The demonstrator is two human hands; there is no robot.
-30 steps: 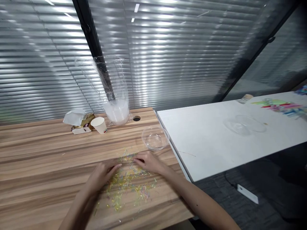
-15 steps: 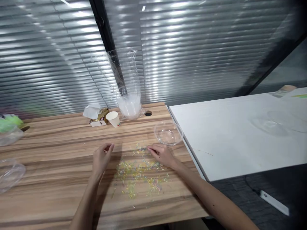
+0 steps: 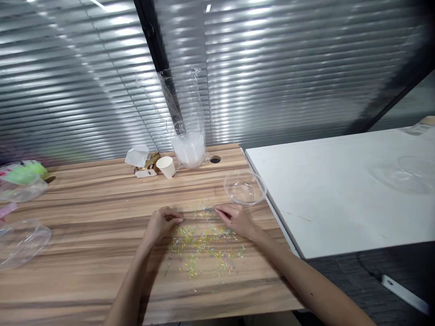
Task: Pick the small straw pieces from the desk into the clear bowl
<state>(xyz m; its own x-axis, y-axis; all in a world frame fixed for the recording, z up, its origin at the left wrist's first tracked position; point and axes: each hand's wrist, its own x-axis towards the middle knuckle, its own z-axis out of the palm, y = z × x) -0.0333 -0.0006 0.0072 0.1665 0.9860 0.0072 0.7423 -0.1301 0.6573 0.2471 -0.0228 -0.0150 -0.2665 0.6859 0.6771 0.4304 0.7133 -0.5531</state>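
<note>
Many small, thin coloured pieces (image 3: 200, 242), mostly yellow with some blue and pink, lie scattered on the wooden table (image 3: 84, 253). At the left edge of this scatter is my left hand (image 3: 163, 222), its thumb and fingertips pinched together; whatever is between them is too small to make out. My right hand (image 3: 236, 218) pinches at the upper right of the scatter, fingertips close to the pieces, and what it grips is hidden. Just beyond it stands a clear plastic bowl (image 3: 244, 199) near the table's right edge.
At the back are a tissue pack (image 3: 146, 165), a paper cup (image 3: 166, 167) and a plastic bag of white bowls (image 3: 189, 149). More clear containers (image 3: 25, 242) sit at the left. A white table (image 3: 326, 190) adjoins on the right, with a narrow gap between.
My left hand has moved right and down toward the scattered pieces, its fingers now near their edge. The right hand stays at almost the same spot. The whole view has shifted slightly.
</note>
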